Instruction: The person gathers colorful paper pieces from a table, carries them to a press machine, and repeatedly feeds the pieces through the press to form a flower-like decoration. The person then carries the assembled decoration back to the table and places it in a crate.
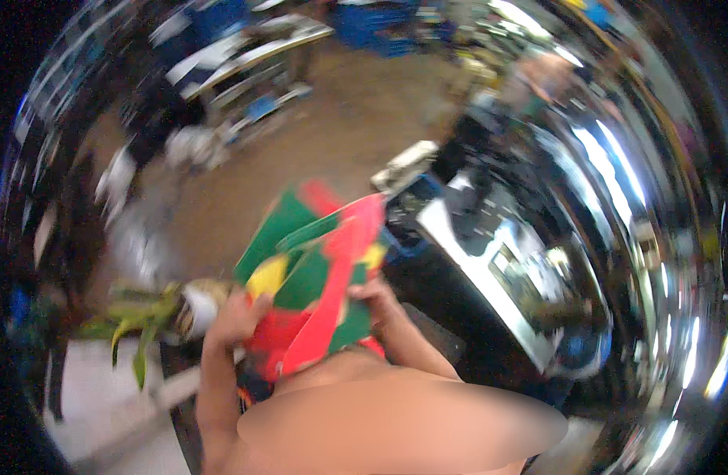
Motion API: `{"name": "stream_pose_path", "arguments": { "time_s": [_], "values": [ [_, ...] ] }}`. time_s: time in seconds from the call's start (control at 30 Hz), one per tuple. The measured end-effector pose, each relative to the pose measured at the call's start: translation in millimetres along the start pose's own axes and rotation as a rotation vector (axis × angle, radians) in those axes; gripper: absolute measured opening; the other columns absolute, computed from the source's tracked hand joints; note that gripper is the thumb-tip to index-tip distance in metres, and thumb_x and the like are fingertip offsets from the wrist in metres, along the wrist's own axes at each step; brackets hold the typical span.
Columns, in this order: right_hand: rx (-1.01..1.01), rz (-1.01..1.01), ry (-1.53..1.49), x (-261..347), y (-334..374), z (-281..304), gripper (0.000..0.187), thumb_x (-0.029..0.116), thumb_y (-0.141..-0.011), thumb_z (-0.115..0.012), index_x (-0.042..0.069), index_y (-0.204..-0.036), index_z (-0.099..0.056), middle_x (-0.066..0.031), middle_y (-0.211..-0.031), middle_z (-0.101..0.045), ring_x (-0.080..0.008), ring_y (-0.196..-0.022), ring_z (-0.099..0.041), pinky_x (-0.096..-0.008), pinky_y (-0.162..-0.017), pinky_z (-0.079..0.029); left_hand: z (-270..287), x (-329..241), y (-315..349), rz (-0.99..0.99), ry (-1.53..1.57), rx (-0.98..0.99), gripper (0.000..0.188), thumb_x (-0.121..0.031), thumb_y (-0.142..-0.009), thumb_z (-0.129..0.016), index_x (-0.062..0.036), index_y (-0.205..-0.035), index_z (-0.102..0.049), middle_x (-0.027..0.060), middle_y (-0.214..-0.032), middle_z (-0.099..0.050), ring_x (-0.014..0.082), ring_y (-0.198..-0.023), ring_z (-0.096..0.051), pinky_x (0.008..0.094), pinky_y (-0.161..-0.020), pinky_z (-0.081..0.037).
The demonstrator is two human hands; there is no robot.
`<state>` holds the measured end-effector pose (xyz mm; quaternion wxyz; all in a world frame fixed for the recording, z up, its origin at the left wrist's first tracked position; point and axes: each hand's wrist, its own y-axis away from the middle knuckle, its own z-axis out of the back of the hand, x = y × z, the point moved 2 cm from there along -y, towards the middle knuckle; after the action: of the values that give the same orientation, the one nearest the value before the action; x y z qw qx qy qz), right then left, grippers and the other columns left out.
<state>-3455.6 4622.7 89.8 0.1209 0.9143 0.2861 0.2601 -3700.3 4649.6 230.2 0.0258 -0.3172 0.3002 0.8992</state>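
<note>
In front of my chest I hold a floppy green, red and yellow piece that looks like cloth or felt (pixel 301 285). A long red strip runs down across its green panels, and yellow patches show near both sides. My left hand (pixel 239 318) grips its left edge by a yellow patch, thumb on top. My right hand (pixel 377 299) is closed on its right edge, below another yellow patch. The upper end of the piece stands away from me over the floor. Motion blurs its outline, so I cannot tell its exact kind.
At the right is a worktable with a pale edge (pixel 491 293), littered with small items. A person in dark clothing (pixel 483 138) is beyond it. Yellow-green strips (pixel 138 317) hang over a white surface (pixel 102 388) at the left. Farther back stand a bench (pixel 261 55) and blue containers (pixel 372 32).
</note>
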Motion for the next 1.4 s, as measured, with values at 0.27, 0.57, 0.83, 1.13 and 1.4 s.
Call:
{"name": "stream_pose_path", "arguments": {
  "time_s": [0.27, 0.57, 0.83, 1.13, 1.4],
  "values": [
    [0.021, 0.266, -0.286, 22.6, -175.4, -76.1, 0.07, 0.017, -0.071, -0.061, 0.002, -0.135, -0.039, -0.0179, -0.128, -0.052, -0.0381, -0.11, -0.056, -0.0564, -0.093, -0.046, 161.6, 64.9, -94.3, -0.497, 0.772, 0.174, 0.063, -0.053, -0.096, -0.038, -0.0045, -0.136, -0.04, 0.0117, -0.12, -0.056, 0.0182, -0.099, -0.055, 0.0309, -0.084, -0.046],
    [0.309, 0.21, -0.024, 96.5, -534.0, -171.4, 0.056, 0.016, -0.079, -0.063, 0.0, -0.129, -0.046, -0.017, -0.119, -0.06, -0.0319, -0.107, -0.059, -0.047, -0.095, -0.047, 383.4, 229.0, -210.4, -0.021, 0.83, -0.315, 0.042, -0.03, -0.1, -0.043, -0.0028, -0.132, -0.043, 0.0086, -0.116, -0.058, 0.0165, -0.1, -0.057, 0.0314, -0.084, -0.048],
    [0.373, -0.228, 0.171, 63.5, -810.1, -415.0, 0.054, 0.011, -0.073, -0.065, -0.003, -0.123, -0.05, -0.0141, -0.115, -0.06, -0.0294, -0.103, -0.06, -0.0428, -0.093, -0.049, 525.7, 371.6, -200.6, 0.165, 0.923, -0.808, 0.036, -0.027, -0.1, -0.044, -0.0034, -0.127, -0.048, 0.0057, -0.107, -0.061, 0.0119, -0.09, -0.057, 0.0291, -0.078, -0.05],
    [0.287, -0.476, 0.016, -166.8, -1024.7, -640.0, 0.05, 0.005, -0.076, -0.063, 0.0, -0.124, -0.051, -0.0153, -0.115, -0.062, -0.0311, -0.1, -0.062, -0.0462, -0.09, -0.051, 735.1, 594.6, -160.5, 0.335, 0.898, -1.048, 0.036, -0.023, -0.098, -0.047, -0.0029, -0.128, -0.048, 0.0074, -0.11, -0.059, 0.0131, -0.09, -0.057, 0.0282, -0.08, -0.047],
    [0.535, -0.47, 0.043, -236.3, -1207.6, -832.7, 0.044, 0.004, -0.078, -0.063, -0.001, -0.121, -0.053, -0.0155, -0.11, -0.063, -0.0314, -0.098, -0.063, -0.0454, -0.088, -0.052, 991.8, 743.7, -136.6, 0.27, 0.911, -1.041, 0.037, -0.026, -0.098, -0.046, -0.0033, -0.128, -0.048, 0.008, -0.111, -0.059, 0.0143, -0.097, -0.057, 0.0287, -0.082, -0.047]
  ]
}}
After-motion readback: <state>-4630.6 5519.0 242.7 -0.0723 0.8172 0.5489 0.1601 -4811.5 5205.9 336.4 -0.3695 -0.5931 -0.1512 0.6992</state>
